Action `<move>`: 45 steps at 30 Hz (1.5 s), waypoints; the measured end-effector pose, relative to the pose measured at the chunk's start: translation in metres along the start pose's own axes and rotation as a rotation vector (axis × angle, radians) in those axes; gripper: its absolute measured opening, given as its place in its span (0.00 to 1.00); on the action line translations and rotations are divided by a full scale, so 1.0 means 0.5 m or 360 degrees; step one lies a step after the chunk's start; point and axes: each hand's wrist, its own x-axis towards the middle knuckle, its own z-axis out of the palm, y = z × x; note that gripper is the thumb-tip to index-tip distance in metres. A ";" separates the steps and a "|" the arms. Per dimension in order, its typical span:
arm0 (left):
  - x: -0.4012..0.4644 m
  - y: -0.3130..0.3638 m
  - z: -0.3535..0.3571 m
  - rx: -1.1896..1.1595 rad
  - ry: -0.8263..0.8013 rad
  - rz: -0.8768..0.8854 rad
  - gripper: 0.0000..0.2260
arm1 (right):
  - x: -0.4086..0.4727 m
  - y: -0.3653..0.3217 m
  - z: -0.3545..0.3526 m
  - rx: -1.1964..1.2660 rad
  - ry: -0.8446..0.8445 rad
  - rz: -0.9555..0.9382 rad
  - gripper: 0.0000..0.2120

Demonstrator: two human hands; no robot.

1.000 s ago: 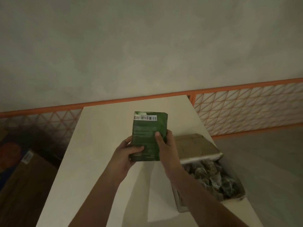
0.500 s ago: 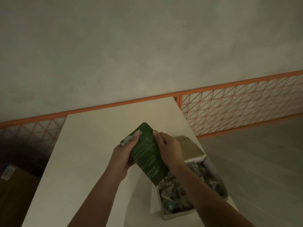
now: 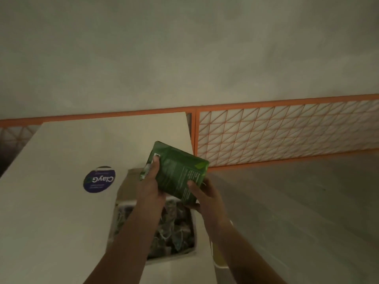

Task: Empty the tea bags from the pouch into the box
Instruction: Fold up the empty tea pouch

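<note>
**Pouch tipped over the box, and the margin on the right is thin**

The table [image 3: 61, 212] is broad and pale, but the box [image 3: 191, 228] sits hard against its right edge. That is the worry: a nudge from a forearm could, I judge, push it toward the drop. Tea bags [image 3: 174, 232] already lie heaped high inside, so anything poured now may roll off the pile and over the wall. The box's flap [image 3: 127, 187] stands open at the far side.

Now the green pouch [image 3: 180, 173]: it hangs tilted above the box's far end, lower end pointing down at the heap. If the mouth sits off-centre, bags could spill rightward to the floor; whether it is open I cannot tell.

Left hand [image 3: 151, 181] grips the pouch's upper left edge, fingers wrapped along it. Right hand [image 3: 202, 196] pinches the lower right corner from beneath, thumb on the face.

A purple round sticker [image 3: 99, 179] sits on the table, well left.
</note>
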 end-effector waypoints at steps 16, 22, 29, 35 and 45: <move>-0.061 -0.354 0.134 0.0715 0.0079 -0.0241 0.18 | -0.030 -0.002 -0.417 -0.0213 0.0509 0.0050 0.08; -0.004 -0.505 0.119 0.1568 0.0021 -0.0326 0.11 | -0.020 0.049 -0.508 -0.0348 0.0549 0.0162 0.07; 0.026 -0.612 0.101 0.1515 0.0013 -0.0505 0.15 | -0.015 0.122 -0.571 -0.0539 0.0644 0.0291 0.12; 0.029 -0.644 0.062 0.1571 0.0089 -0.0546 0.15 | 0.003 0.171 -0.601 -0.0590 0.0608 0.0466 0.07; 0.020 -0.795 -0.009 0.1413 0.0629 -0.0425 0.22 | 0.059 0.282 -0.694 -0.0993 0.0328 0.0673 0.06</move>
